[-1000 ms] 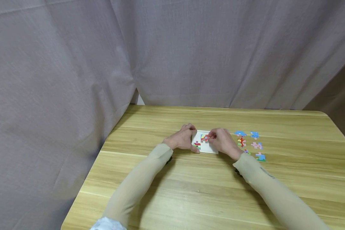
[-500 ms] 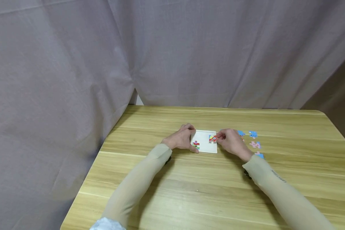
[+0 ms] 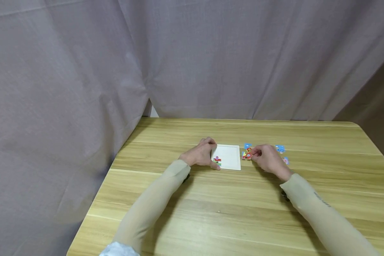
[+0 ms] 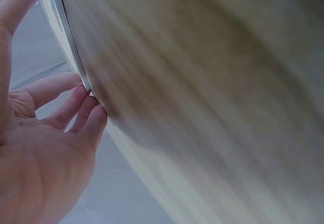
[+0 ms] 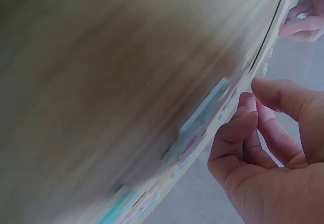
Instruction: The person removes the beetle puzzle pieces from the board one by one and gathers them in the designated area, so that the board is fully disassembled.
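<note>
A white puzzle tray lies flat on the table, with one red-and-green jigsaw piece in its near left corner. My left hand holds the tray at its left side, thumb at the near edge and fingers at the far corner. In the left wrist view, fingertips touch the tray's edge. Just right of the tray, my right hand pinches a red-and-yellow jigsaw piece between thumb and fingers. In the right wrist view, the pinched piece is hard to make out.
Behind the held piece lies a blue jigsaw piece. Another blue piece and a pink-and-blue piece show right of my right hand, which covers others. A grey curtain hangs beyond the wooden table.
My right hand has carried the red-and-yellow jigsaw piece rightward, from over the tray to beside it, now covering some loose pieces. My left hand keeps its hold on the tray.
</note>
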The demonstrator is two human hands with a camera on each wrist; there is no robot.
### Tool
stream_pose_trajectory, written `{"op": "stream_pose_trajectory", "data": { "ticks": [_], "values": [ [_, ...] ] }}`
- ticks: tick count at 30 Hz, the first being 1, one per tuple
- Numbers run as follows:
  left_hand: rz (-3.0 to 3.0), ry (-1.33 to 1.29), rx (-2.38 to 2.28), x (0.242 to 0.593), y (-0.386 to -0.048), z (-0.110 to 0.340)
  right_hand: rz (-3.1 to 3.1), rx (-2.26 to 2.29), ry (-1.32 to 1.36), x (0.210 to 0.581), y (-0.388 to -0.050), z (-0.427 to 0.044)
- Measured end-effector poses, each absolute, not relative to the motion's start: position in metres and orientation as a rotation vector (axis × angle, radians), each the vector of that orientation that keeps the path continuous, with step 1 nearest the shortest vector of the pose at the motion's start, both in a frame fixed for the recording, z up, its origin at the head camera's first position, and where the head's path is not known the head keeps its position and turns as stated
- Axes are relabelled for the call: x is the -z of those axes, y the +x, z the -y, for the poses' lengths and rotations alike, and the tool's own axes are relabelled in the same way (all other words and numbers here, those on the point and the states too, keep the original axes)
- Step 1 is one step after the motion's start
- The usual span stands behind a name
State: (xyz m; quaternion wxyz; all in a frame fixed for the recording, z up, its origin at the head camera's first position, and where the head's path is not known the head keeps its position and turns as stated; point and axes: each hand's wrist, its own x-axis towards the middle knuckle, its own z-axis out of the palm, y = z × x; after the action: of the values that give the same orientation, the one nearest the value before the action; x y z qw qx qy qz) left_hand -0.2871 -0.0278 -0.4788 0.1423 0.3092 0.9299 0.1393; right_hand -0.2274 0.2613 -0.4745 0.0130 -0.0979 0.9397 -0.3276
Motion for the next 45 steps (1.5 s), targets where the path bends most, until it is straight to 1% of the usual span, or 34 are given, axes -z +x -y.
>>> {"op": "stream_pose_trajectory", "data": {
  "ticks": [15, 33, 40, 45],
  "values": [
    [-2.685, 0.888, -0.392, 0.478, -0.287, 0.027, -2.932, 0.931, -0.278, 0.478, -0.234, -0.275],
    [-2.671, 0.865, -0.394, 0.477, -0.286, 0.027, -2.947, 0.898, -0.274, 0.478, -0.236, -0.274],
    [-2.667, 0.862, -0.402, 0.477, -0.286, 0.028, -2.935, 0.941, -0.285, 0.475, -0.232, -0.265],
    [-2.673, 0.859, -0.399, 0.477, -0.287, 0.028, -2.946, 0.973, -0.377, 0.474, -0.229, -0.248]
  ]
}}
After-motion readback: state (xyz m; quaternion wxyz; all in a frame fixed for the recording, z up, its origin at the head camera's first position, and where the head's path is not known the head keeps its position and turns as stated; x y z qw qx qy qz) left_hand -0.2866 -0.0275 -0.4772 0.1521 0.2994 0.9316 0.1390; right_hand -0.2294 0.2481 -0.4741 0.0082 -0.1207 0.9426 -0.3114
